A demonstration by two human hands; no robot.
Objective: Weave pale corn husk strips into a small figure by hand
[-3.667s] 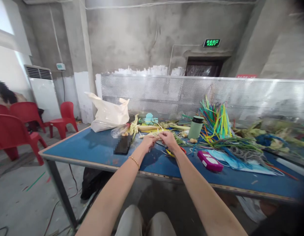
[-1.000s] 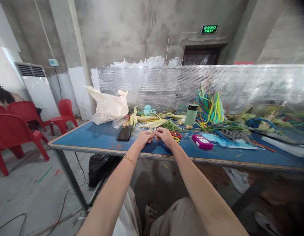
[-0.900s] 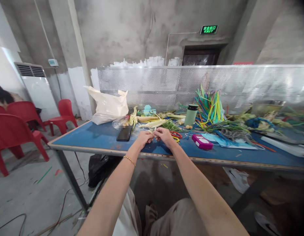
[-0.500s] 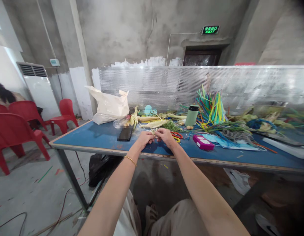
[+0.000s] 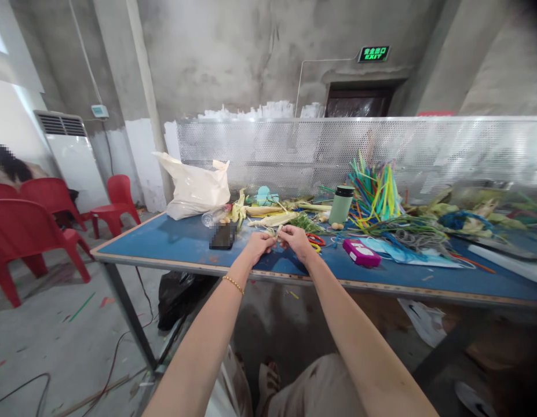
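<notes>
Between my two hands is a small pale-green piece of corn husk [image 5: 276, 233], pinched at its two sides just above the table's front edge. My left hand [image 5: 260, 245] is closed on it with thumb and fingers together. The fingers of my right hand [image 5: 294, 241] close on the other side, almost touching the left. Behind them lie peeled husk-wrapped corn pieces [image 5: 274, 220] and green leafy shreds [image 5: 305, 222]. Red and yellow loop handles [image 5: 316, 239] show just right of my right hand. A dark flat object [image 5: 222, 236], partly blurred out, rests left of my left hand.
On the blue table [image 5: 164, 240] stand a white plastic bag [image 5: 198, 188], a green bottle [image 5: 341, 205] and a bundle of coloured strips [image 5: 376, 194]. A purple box [image 5: 361, 253] lies at right. Red chairs [image 5: 27, 231] and a seated person are at left.
The view has shifted slightly. My hands stay together on the husk piece, with a little more of a gap between their fingers.
</notes>
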